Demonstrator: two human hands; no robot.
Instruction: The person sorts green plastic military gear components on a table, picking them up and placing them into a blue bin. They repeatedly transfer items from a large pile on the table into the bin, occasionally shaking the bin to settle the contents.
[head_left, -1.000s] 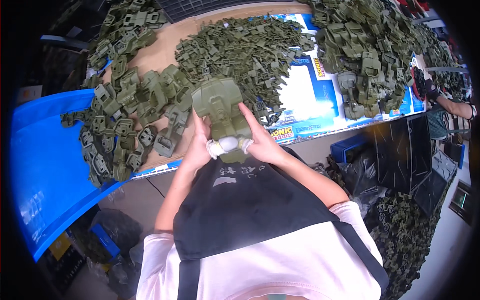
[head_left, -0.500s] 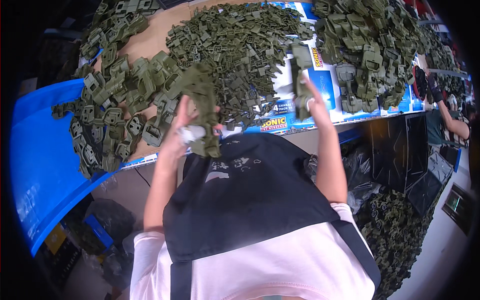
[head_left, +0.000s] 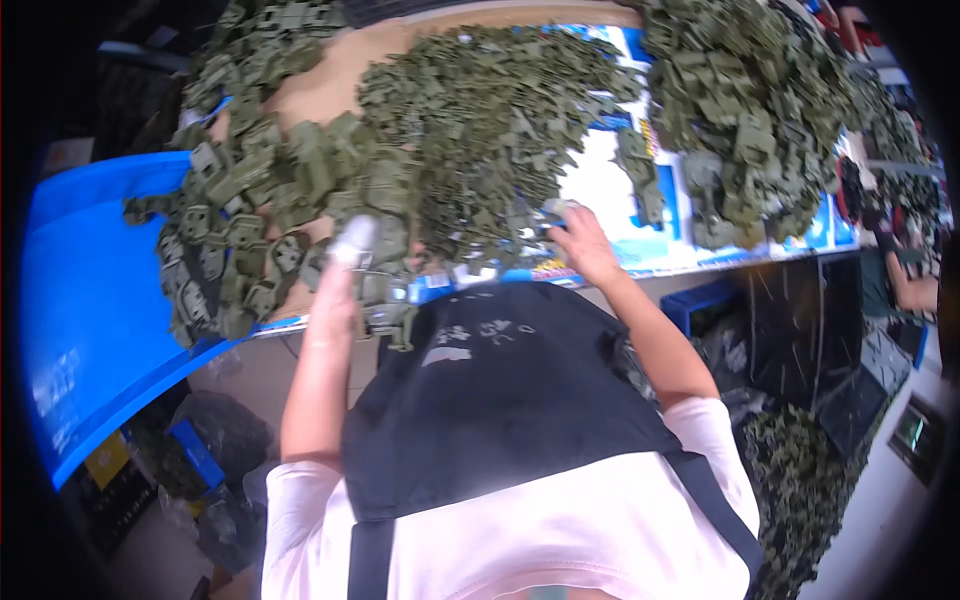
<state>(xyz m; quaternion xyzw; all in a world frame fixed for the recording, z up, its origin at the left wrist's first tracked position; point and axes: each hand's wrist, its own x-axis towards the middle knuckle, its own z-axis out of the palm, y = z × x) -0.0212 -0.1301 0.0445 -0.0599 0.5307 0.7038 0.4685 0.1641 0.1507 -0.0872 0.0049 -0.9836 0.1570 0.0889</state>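
Observation:
My left hand [head_left: 347, 270], a white cover on its thumb or a finger, is closed round a long olive-green plastic part [head_left: 388, 240] with a jointed, bumpy shape, held upright at the table's front edge. Some of its fingers are hidden behind the part. My right hand [head_left: 588, 245], with a pale wrap on a fingertip, reaches to the right edge of a pile of small olive-green plastic pieces [head_left: 490, 130]. Its thumb and forefinger look apart, and I see nothing between them. Another long olive part [head_left: 640, 175] lies to the right of that hand.
Larger olive parts [head_left: 245, 190] spread on brown cardboard at the left, beside a blue plastic tray [head_left: 95, 290]. A tall heap of olive parts [head_left: 755, 120] stands at the right. Black crates [head_left: 790, 310] are below it. Another person's arm [head_left: 905, 280] shows at far right.
My right hand has let go of a long olive part, which now lies on the printed sheet, and has moved left to the small pieces. My left hand has shifted slightly left, still holding its part.

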